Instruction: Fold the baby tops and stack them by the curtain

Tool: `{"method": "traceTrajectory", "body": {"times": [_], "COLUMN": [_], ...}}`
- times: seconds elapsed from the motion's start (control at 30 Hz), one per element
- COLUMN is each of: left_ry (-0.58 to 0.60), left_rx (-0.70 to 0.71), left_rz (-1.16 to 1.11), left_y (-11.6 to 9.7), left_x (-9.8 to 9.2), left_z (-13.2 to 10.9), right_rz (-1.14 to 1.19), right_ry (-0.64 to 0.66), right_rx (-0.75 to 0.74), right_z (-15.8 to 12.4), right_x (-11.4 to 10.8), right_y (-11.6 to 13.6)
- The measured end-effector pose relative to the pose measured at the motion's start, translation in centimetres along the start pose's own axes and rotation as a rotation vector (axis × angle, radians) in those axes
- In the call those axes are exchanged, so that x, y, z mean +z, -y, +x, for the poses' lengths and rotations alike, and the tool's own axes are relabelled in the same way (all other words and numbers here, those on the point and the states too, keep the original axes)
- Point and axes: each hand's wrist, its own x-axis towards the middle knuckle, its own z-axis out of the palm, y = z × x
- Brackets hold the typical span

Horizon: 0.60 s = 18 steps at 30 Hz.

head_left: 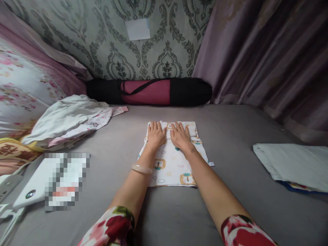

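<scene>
A white cloth garment (171, 164) printed with lion faces lies flat on the grey sheet in front of me, its far edge folded over toward me. My left hand (155, 134) rests palm down on the left part of that folded strip, fingers stretched away from me. Beside it, my right hand (180, 135) lies flat on the strip's right part, fingers spread. The two thumbs point toward each other with a small gap between. A small white tag sticks out at the garment's right side. Which kind of garment it is cannot be made out.
A black and maroon long bag (146, 92) lies along the patterned wall. Rumpled pale clothes (74, 116) are heaped at left, near a white power bank (38, 184) and a pixelated item. Folded light cloth (294, 164) lies at right. Purple curtains (243, 51) hang behind.
</scene>
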Motion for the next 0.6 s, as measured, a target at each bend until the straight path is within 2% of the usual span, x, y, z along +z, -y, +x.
{"method": "traceTrajectory", "body": {"times": [0.17, 0.3, 0.37, 0.47, 0.6], "left_ry": [0.005, -0.118, -0.079, 0.028, 0.034], "left_rx": [-0.013, -0.094, -0.108, -0.103, -0.113], "left_rz": [-0.013, -0.007, -0.011, -0.024, -0.028], "left_y": [-0.3, -0.2, 0.1, 0.5, 0.5], "left_x": [-0.4, -0.9, -0.8, -0.6, -0.6], "left_z": [0.0, 0.0, 0.0, 0.1, 0.1], "right_rz": [0.01, -0.018, -0.037, -0.041, -0.044], "right_ry": [0.021, -0.078, -0.1, -0.055, -0.05], "right_rx": [-0.005, 0.103, 0.176, 0.212, 0.209], "right_z": [0.1, 0.3, 0.4, 0.4, 0.4], "right_x": [-0.5, -0.8, -0.6, -0.2, -0.1], "right_y": [0.0, -0.9, -1.5, -1.9, -1.8]}}
